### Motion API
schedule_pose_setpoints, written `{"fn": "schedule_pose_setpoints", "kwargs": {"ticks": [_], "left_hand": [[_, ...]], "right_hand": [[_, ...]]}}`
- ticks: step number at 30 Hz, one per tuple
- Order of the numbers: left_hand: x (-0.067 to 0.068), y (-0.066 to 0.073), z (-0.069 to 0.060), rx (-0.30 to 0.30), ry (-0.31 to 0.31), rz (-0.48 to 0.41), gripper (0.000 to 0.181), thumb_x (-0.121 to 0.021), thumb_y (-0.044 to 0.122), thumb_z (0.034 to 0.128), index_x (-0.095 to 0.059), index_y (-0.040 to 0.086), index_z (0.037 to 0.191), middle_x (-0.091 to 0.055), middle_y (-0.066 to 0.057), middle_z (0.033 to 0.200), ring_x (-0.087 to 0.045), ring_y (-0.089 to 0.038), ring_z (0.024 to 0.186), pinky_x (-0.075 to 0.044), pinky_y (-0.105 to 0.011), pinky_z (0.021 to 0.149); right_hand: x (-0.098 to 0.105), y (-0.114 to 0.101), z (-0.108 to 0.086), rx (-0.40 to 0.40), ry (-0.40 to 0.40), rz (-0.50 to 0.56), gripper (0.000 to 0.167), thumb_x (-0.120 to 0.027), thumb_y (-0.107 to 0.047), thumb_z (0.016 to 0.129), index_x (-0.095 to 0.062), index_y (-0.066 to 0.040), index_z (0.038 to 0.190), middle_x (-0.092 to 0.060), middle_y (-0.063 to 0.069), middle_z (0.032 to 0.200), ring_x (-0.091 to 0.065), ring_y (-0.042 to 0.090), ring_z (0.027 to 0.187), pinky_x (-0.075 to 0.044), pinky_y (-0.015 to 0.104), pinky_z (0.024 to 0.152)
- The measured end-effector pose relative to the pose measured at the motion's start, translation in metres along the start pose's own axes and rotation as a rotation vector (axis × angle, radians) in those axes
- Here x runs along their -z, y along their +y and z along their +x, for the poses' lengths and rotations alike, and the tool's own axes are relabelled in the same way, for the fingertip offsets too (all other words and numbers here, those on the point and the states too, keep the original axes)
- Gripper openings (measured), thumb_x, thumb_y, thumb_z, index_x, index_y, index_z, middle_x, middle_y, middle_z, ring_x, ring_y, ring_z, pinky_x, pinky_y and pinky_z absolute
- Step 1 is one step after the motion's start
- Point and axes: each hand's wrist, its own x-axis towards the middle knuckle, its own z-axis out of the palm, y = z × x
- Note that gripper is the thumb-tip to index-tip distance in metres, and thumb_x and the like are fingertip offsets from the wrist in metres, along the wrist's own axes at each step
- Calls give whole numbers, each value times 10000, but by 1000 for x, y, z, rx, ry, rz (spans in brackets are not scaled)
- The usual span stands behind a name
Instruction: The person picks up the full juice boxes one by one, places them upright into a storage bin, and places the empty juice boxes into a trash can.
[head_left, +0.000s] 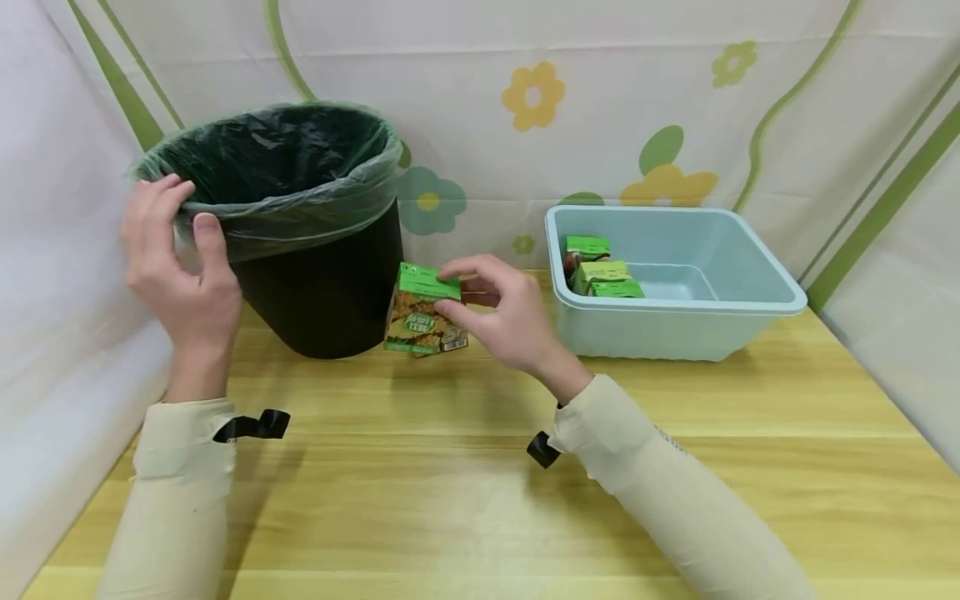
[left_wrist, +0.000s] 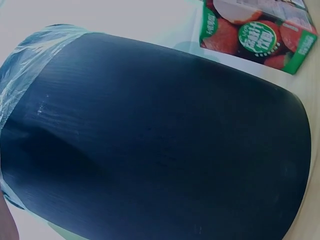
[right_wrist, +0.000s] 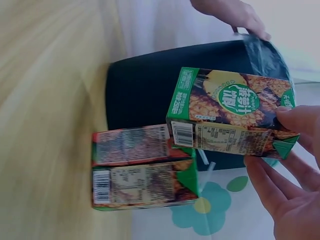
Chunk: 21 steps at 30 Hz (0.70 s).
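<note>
My right hand (head_left: pixel 510 321) pinches a pineapple juice carton (head_left: pixel 420 312) with a green top, just right of the black trash can (head_left: pixel 322 292). In the right wrist view that carton (right_wrist: pixel 237 97) is tilted, held near its top end. Behind it, two more juice cartons stand side by side on the table: a red-edged one (right_wrist: pixel 131 145) and a pineapple one (right_wrist: pixel 145 185). The head view mostly hides them. My left hand (head_left: pixel 183 267) grips the can's near-left rim, over the translucent green bag (head_left: pixel 300 217) lining it.
A light blue tub (head_left: pixel 645 333) stands on the right of the wooden table (head_left: pixel 420 492), with several juice cartons (head_left: pixel 603 271) at its left end. Behind hangs a flower-print curtain (head_left: pixel 465 108). A red fruit carton (left_wrist: pixel 257 37) shows beyond the can in the left wrist view.
</note>
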Motion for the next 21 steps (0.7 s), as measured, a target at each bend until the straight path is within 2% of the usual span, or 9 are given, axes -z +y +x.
{"fn": "schedule_pose_setpoints", "kwargs": {"ticks": [5,8,14,17,21], "left_hand": [[-1,0,2,-15,16,-4,399,-595,328,961,-790,75,1199,-741,-14,1331,-579,-179,1407,-323,-293,1275],[-3,0,1,-30,30,-8,417,-599,347,943,-793,58,1172,-747,-22,1315,-589,-196,1390,-332,-303,1270],[-4,1,-2,-35,23,6,460,-589,341,946,-760,6,1210,-738,-103,1323,-582,-219,1402,-320,-306,1275],[-4,-1,-2,-35,25,6,450,-588,346,948,-769,20,1199,-737,-84,1327,-582,-213,1403,-313,-306,1279],[-2,-6,0,-37,38,6,419,-593,367,950,-789,81,1185,-737,6,1329,-579,-188,1404,-310,-305,1281]], "right_hand": [[7,-6,12,-27,17,10,276,-803,-141,951,-751,-121,1221,-741,47,1251,-772,187,1089,-606,286,986],[12,-8,17,-16,28,13,272,-803,-133,950,-751,-107,1216,-746,55,1270,-776,192,1093,-608,285,981],[22,-16,27,-6,66,33,290,-799,-129,954,-746,-102,1237,-726,52,1301,-768,182,1106,-607,294,986],[26,-22,32,-4,94,51,299,-803,-131,950,-748,-101,1242,-715,52,1309,-764,181,1111,-603,324,1006],[30,-30,39,6,119,115,301,-795,-110,950,-744,-77,1244,-706,68,1305,-766,188,1084,-612,355,974]]}}
